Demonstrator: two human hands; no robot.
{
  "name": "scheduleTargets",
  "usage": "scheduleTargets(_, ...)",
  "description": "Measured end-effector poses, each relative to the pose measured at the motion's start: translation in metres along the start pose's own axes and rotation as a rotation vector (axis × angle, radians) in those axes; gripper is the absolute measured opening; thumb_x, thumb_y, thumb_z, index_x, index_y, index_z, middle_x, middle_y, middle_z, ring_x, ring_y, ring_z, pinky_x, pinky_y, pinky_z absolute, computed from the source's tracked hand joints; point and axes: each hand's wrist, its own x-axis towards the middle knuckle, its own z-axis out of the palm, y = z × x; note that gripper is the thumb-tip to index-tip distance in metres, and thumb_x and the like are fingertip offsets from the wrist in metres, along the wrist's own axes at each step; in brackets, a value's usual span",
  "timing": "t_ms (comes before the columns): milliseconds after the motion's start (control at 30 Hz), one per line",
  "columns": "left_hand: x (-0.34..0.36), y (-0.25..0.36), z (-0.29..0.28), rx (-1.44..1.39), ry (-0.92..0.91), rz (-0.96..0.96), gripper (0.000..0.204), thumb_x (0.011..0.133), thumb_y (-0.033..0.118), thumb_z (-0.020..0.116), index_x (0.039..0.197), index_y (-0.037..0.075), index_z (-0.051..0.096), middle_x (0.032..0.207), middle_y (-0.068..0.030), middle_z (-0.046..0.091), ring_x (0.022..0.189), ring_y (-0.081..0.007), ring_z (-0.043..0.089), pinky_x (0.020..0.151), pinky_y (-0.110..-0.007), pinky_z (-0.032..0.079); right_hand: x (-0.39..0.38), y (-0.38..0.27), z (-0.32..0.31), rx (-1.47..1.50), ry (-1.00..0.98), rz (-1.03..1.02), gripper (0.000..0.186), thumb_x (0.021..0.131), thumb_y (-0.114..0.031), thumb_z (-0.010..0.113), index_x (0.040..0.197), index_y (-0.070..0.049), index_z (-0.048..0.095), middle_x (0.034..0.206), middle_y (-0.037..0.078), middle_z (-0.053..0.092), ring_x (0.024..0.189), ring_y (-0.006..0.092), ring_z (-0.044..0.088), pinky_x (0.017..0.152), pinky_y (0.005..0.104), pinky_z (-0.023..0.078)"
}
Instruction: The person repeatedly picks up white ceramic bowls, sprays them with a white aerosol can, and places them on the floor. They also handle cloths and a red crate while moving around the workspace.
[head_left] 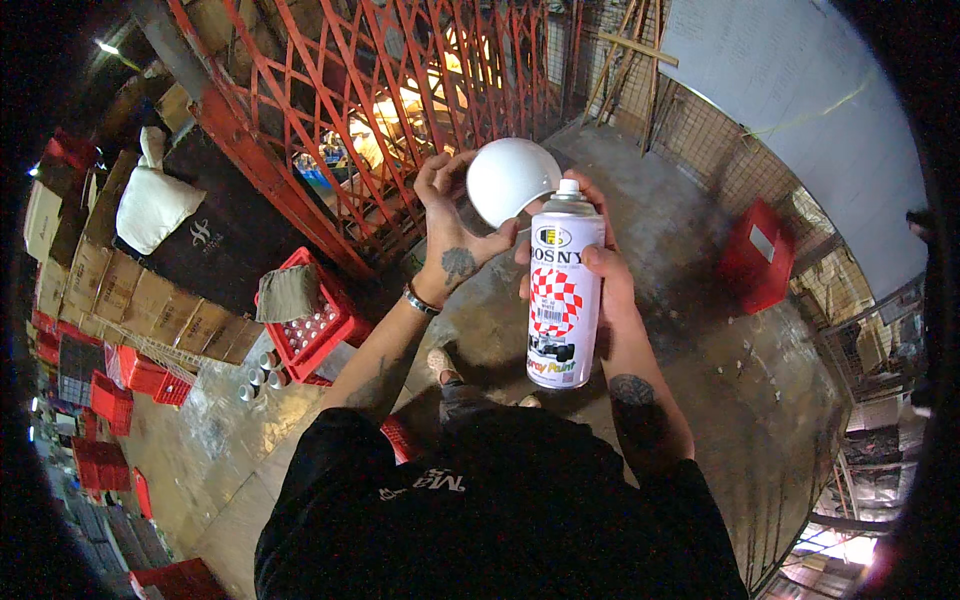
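My left hand [452, 230] grips a glossy white dome [508, 178] by its edge, fingers curled at its left side and thumb underneath. The dome is smooth and rounded on top; its underside is mostly hidden. Close beside it, my right hand [615, 280] is closed around a spray paint can [562, 300]. This can is white with a red checkered print and stands nearly upright, nozzle uppermost. Its white nozzle is near the dome's lower right edge. No fingertip shows on the nozzle.
A red folding lattice gate [400, 90] stands ahead. To the left, a red crate [325, 335] holds several small cans under a cloth [288, 293], with several more cans [262, 376] on the floor. Stacked cardboard boxes [150, 300] lie farther left. A red bin [762, 258] stands at right.
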Motion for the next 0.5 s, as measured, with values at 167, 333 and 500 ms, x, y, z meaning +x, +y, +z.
scheduleTargets(167,-0.023,-0.001,0.018,-0.089,-0.01,-0.217,0.111,0.062,0.022,0.09,0.143,0.005,0.015,0.134,-0.0243,0.045,0.126,-0.0329,0.049,0.108,-0.045,0.038,0.007,-0.004,-0.006,0.076,0.06,-0.057,0.08,0.078,-0.024,0.068,0.148,-0.019,0.03,0.12,0.02,0.058,0.093,0.0363,0.067,0.065,0.0526,0.063)
scheduleTargets(333,-0.042,-0.002,0.036,-0.228,0.055,-0.46,0.114,0.063,0.027,0.092,0.143,0.002,0.015,0.132,-0.0252,0.045,0.125,-0.0328,0.049,0.109,-0.045,0.038,0.007,-0.003,-0.013,0.093,0.115,-0.061,0.079,0.08,-0.027,0.069,0.148,-0.017,0.03,0.115,0.02,0.06,0.089,0.0349,0.069,0.066,0.0524,0.063)
scheduleTargets(500,-0.05,-0.003,0.052,-0.296,0.109,-0.548,0.116,0.065,0.03,0.094,0.142,-0.003,0.015,0.13,-0.0247,0.046,0.124,-0.0321,0.05,0.109,-0.042,0.039,0.004,-0.006,-0.009,-0.006,0.194,-0.047,0.079,0.08,-0.037,0.068,0.148,-0.021,0.032,0.124,0.023,0.056,0.091,0.0317,0.067,0.061,0.0445,0.062)
